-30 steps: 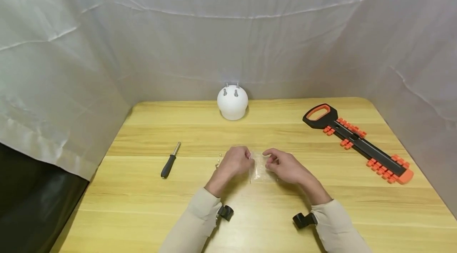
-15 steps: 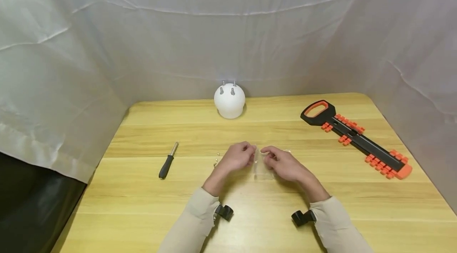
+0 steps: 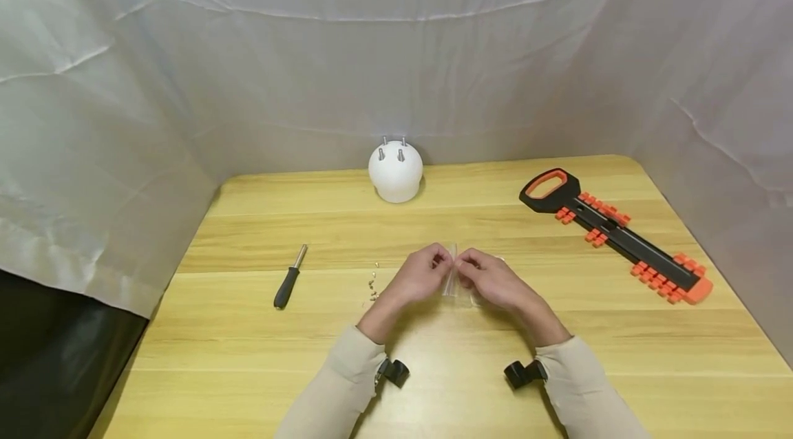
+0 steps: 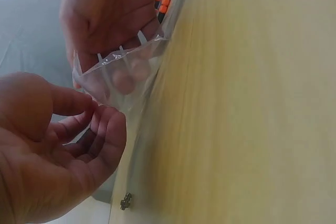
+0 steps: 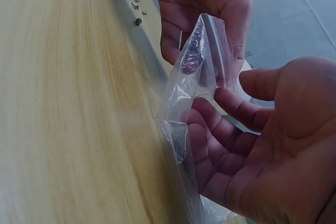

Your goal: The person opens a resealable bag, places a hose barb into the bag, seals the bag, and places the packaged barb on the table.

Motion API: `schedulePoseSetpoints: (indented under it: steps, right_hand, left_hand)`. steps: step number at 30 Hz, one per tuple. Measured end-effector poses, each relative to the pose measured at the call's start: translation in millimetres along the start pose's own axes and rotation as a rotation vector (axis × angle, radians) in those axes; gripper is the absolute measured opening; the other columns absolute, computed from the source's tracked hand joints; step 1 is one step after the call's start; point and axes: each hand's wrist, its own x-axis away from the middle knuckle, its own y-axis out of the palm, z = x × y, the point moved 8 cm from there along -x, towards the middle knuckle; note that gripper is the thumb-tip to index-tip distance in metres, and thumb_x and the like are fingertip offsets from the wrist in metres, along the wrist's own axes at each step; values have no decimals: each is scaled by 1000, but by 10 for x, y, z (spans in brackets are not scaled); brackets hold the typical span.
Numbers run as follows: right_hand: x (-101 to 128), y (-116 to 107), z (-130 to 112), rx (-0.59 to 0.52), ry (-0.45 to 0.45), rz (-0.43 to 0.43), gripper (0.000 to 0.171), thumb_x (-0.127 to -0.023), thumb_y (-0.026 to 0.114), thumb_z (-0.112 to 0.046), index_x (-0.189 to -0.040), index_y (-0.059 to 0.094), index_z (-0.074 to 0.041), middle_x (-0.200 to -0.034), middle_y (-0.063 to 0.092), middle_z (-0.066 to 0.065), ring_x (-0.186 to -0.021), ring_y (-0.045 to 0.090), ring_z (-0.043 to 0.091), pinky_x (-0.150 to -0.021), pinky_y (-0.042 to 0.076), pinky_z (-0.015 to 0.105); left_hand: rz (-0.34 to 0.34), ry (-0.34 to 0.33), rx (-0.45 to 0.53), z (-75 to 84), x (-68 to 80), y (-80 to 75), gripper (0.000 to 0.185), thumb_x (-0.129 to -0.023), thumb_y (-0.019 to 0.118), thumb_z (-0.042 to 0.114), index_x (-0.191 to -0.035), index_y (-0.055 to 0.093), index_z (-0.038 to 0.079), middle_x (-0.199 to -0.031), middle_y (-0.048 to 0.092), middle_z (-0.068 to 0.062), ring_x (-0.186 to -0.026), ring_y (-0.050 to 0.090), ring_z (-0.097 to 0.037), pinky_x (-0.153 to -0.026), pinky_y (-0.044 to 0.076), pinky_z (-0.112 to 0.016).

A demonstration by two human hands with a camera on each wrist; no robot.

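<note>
A clear plastic zip bag hangs between both hands, just over the wooden table. Thumb and fingertip of my left hand pinch one edge of it, which shows closely in the left wrist view. On the other side my right hand holds the bag with curled fingers against the film. Its thumb and index tip sit near the zip edge. Small metal screws or nuts lie loose beside the left hand, and they also appear as a scattered row of metal pieces in the right wrist view.
A screwdriver with a black handle lies to the left. At the back stands a white rounded object with several metal bolts upright in its top. A black and orange long-handled tool lies at right. Grey cloth surrounds the table.
The hands have drawn together until their fingertips nearly meet at the bag. The bag, flatter and spread earlier, now shows as a narrow upright fold between them. More loose metal pieces show beside the left hand.
</note>
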Motion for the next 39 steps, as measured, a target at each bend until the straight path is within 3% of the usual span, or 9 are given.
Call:
schedulePoseSetpoints:
  steps: [11, 20, 24, 28, 39]
  right_hand:
    - [-21, 9, 12, 6, -8, 0, 26, -101, 49, -30, -95, 62, -9, -83, 60, 7, -75, 52, 18, -69, 41, 31]
    - [-26, -13, 7, 16, -25, 2, 22, -97, 48, -21, -87, 64, -10, -77, 58, 6, -74, 51, 18, -70, 40, 31]
    - [-22, -22, -11, 43, -61, 3, 21, -98, 50, -23, -91, 68, -14, -83, 62, 3, -82, 53, 17, -76, 40, 31]
    - [-14, -18, -23, 51, -81, 6, 20, -98, 53, -27, -93, 70, -18, -95, 65, 0, -92, 54, 17, -84, 39, 32]
    - [-4, -13, -58, 51, -98, 4, 18, -97, 53, -19, -87, 67, -19, -90, 63, -1, -87, 53, 17, -79, 39, 31]
  left_hand:
    - [-12, 15, 59, 20, 8, 12, 10, -97, 57, 18, -102, 65, 13, -95, 66, -2, -82, 58, -10, -70, 48, -23]
    - [-47, -44, 185, -41, -3, 34, 15, -97, 58, 24, -103, 66, 14, -91, 66, -1, -77, 60, -12, -65, 49, -24]
    - [-58, -72, 214, -68, -2, 25, 19, -96, 59, 29, -102, 67, 13, -91, 68, 0, -80, 64, -13, -66, 50, -24]
    - [-54, -84, 225, -88, -1, 0, 18, -95, 59, 24, -101, 69, 10, -89, 69, -1, -79, 66, -14, -66, 52, -24]
    - [-109, -59, 50, -32, 14, -8, 17, -91, 59, 20, -79, 69, 12, -75, 69, -5, -65, 60, -12, -58, 46, -22]
